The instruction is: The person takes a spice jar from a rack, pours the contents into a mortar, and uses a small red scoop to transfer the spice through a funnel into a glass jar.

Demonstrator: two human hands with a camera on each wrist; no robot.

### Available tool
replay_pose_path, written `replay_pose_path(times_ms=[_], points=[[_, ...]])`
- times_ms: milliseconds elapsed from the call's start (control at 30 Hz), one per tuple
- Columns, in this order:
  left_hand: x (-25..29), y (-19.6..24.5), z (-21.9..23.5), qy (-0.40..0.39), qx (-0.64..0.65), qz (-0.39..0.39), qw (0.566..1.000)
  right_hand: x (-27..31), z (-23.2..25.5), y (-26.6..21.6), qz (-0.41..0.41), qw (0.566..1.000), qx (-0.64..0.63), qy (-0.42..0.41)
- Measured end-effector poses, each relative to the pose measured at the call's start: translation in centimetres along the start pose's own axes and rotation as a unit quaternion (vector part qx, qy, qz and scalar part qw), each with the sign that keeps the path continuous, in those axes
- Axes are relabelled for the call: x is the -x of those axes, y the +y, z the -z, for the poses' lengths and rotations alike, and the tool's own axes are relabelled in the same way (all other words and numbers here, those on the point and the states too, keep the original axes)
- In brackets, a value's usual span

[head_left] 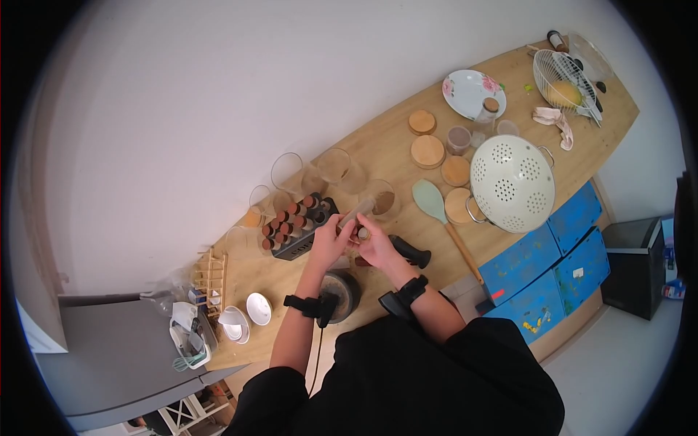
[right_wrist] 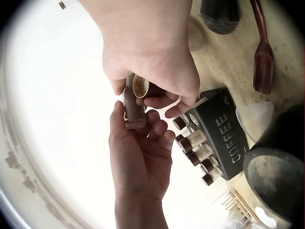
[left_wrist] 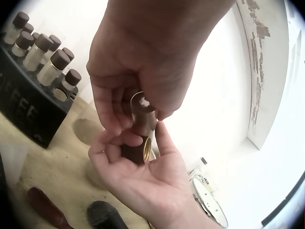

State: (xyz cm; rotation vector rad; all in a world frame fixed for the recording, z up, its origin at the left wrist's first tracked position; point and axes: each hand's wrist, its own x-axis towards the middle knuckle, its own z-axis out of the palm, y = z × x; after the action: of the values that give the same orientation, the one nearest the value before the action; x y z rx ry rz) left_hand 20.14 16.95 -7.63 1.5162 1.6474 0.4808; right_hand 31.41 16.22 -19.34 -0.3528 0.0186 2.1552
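My left hand (head_left: 331,241) holds a slim clear glass vial (right_wrist: 135,112), its fingers about the closed end. A little white residue or glare shows at that end in the left wrist view. My right hand (head_left: 376,247) grips a dark brown screw cap (left_wrist: 136,151) whose gold-coloured inside faces outward. Its thumb and fingers also lie along the vial's other end. Both hands meet above the wooden table (head_left: 392,145). Beside them stands a black rack (right_wrist: 228,138) lettered COFFEE, filled with several brown-capped vials (left_wrist: 38,55); one hole at its end has no vial.
Glass jars (head_left: 382,200) stand just beyond the hands. Near me are a dark round container (head_left: 345,294), a reddish scoop (right_wrist: 263,69) and a translucent funnel-like piece (right_wrist: 255,118). Rightward lie a mint spatula (head_left: 429,200), wooden lids (head_left: 427,151) and a white colander (head_left: 512,182).
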Motion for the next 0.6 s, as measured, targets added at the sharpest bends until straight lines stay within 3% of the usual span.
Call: replay_pose_path(times_ms=[33,100,167,233,300,333,367,400,433,533,567,600], points=[[0.0,-0.1,-0.1,0.0,0.0,0.0,1.0,-0.1,0.3,0.1,0.005,1.0,0.017,-0.011],[0.0,-0.4,-0.2,0.076,-0.131,-0.151,0.977,0.8,-2.1,-0.3,0.019,0.999,0.035,0.034],[0.1,-0.6,-0.4,0.064,-0.11,-0.14,0.982,0.9,-2.4,-0.3,0.033,0.995,0.053,0.078],[0.2,-0.2,-0.3,0.054,-0.09,-0.128,0.986,0.1,-0.2,0.0,-0.026,0.998,-0.041,0.027],[0.5,1.3,0.2,0.001,0.031,-0.007,1.0,-0.3,1.0,0.3,-0.025,0.999,-0.033,0.001],[0.3,0.7,0.1,0.002,0.031,-0.007,0.999,-0.1,0.5,0.1,-0.024,0.999,-0.026,-0.025],[0.0,-0.1,-0.1,0.045,-0.044,-0.103,0.993,0.1,-0.1,0.0,-0.025,0.999,-0.026,-0.025],[-0.2,-0.8,-0.2,0.087,-0.119,-0.198,0.969,0.2,-0.7,0.0,-0.005,1.0,-0.002,0.027],[-0.1,-0.3,-0.2,0.087,-0.119,-0.199,0.969,0.5,-1.5,-0.2,0.014,0.997,0.022,0.078],[0.3,0.8,-0.2,0.071,-0.12,-0.193,0.971,0.9,-2.1,-0.5,0.014,0.997,0.018,0.077],[0.3,1.1,-0.1,0.051,-0.105,-0.138,0.983,0.5,-0.9,-0.3,0.013,0.997,0.019,0.076],[0.2,1.3,-0.1,0.03,-0.089,-0.083,0.992,-0.1,0.7,0.0,-0.017,1.0,-0.023,0.011]])
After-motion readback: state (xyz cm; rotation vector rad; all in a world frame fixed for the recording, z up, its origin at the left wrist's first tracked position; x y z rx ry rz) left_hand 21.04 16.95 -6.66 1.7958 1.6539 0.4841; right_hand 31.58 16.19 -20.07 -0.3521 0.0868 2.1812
